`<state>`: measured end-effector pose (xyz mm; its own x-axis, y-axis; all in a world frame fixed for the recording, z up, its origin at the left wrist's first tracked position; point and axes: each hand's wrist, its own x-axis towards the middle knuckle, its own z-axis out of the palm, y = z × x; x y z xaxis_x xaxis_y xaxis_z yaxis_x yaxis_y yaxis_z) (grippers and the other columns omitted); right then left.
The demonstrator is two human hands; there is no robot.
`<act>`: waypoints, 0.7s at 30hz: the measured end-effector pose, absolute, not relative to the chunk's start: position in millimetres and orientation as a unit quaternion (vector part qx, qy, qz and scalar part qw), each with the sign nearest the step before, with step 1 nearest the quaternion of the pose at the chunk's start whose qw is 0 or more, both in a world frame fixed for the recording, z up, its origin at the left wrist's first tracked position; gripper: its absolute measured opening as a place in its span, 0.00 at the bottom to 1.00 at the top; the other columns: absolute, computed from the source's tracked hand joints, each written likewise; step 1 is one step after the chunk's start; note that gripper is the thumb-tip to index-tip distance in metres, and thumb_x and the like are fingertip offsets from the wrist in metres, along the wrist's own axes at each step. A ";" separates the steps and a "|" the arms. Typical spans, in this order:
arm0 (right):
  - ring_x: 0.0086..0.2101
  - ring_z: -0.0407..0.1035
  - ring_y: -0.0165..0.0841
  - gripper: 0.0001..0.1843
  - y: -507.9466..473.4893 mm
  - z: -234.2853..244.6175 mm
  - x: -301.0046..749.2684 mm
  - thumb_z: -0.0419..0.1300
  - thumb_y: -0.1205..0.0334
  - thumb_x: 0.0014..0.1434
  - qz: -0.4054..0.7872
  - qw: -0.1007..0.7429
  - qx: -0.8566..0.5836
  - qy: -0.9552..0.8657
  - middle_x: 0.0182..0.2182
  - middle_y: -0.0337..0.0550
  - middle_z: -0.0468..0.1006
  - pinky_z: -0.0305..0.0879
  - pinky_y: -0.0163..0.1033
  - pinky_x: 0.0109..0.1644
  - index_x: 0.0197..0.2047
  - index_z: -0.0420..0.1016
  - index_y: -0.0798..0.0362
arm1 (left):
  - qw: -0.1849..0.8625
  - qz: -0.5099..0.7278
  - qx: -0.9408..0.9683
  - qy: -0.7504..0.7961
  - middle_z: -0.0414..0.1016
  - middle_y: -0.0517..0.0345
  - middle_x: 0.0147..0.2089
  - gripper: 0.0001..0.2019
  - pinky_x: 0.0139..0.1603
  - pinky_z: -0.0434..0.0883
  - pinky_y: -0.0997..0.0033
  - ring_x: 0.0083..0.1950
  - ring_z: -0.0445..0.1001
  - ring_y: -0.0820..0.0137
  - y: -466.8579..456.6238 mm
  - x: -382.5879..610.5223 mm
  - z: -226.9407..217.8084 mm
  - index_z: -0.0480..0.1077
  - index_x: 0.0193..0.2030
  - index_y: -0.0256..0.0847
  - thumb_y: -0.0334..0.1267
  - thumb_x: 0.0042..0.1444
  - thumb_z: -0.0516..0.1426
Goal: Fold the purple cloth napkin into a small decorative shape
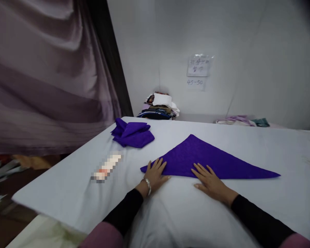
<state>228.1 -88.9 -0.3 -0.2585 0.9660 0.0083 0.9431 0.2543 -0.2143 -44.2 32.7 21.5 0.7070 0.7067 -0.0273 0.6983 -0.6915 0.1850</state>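
A purple cloth (196,155) lies flat, folded into a wide triangle with its peak pointing away from me and its long edge towards me. My left hand (155,174) rests open on the cloth near its left corner, fingers spread. Along the long edge, right of the left hand, my right hand (208,181) lies open with its fingertips on the cloth. Neither hand grips anything. Farther off to the left sits a second purple cloth (133,134), loosely bunched.
The cloths lie on a white-covered table (248,144). A blurred-out small object (107,167) is on its left side. Behind the table are a stack of folded clothes (158,106) and more fabric (239,120). A mauve curtain (46,75) hangs at left.
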 end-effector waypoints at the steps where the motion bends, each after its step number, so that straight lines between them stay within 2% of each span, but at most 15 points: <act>1: 0.64 0.36 0.42 0.34 -88.9 -2.9 229.4 0.41 0.41 0.62 0.075 0.069 -0.605 -0.790 0.66 0.47 0.43 0.34 0.58 0.63 0.66 0.44 0.46 | 0.088 0.036 0.920 0.381 0.46 0.47 0.69 0.35 0.64 0.37 0.43 0.69 0.40 0.57 28.4 -37.4 24.4 0.50 0.65 0.42 0.61 0.56 0.43; 5: 0.63 0.39 0.43 0.33 -88.1 -15.2 233.8 0.41 0.41 0.62 0.039 0.065 -0.597 -0.798 0.65 0.47 0.45 0.36 0.59 0.62 0.66 0.47 0.45 | 0.096 0.088 0.948 0.290 0.46 0.47 0.69 0.37 0.64 0.37 0.42 0.69 0.40 0.56 6.3 8.0 31.4 0.49 0.65 0.42 0.64 0.55 0.41; 8: 0.63 0.41 0.44 0.32 -87.0 -26.7 238.2 0.42 0.41 0.62 0.015 0.070 -0.593 -0.802 0.64 0.49 0.48 0.38 0.60 0.62 0.65 0.49 0.45 | 0.109 0.090 0.965 0.221 0.44 0.48 0.69 0.36 0.64 0.37 0.42 0.69 0.38 0.58 -5.9 43.8 27.4 0.45 0.66 0.42 0.62 0.57 0.40; 13: 0.62 0.42 0.45 0.32 -85.5 -37.1 243.0 0.43 0.41 0.61 -0.002 0.065 -0.589 -0.806 0.64 0.49 0.50 0.40 0.60 0.61 0.64 0.52 0.45 | 0.153 0.061 0.955 0.245 0.43 0.47 0.69 0.33 0.63 0.37 0.42 0.69 0.38 0.58 -8.7 61.2 9.8 0.42 0.67 0.41 0.56 0.59 0.39; 21: 0.62 0.43 0.45 0.33 -85.9 -32.5 240.5 0.44 0.39 0.60 -0.013 0.071 -0.588 -0.805 0.65 0.45 0.47 0.41 0.60 0.61 0.65 0.49 0.42 | 0.137 0.043 0.947 0.287 0.42 0.47 0.70 0.36 0.64 0.33 0.43 0.70 0.34 0.59 -8.9 30.3 3.5 0.42 0.67 0.37 0.59 0.58 0.37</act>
<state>240.5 -85.9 -32.5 -0.2976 0.9457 0.1304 0.9496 0.3074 -0.0623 30.3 -8.9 3.5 0.8314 0.5557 0.0023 0.5323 -0.7975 0.2840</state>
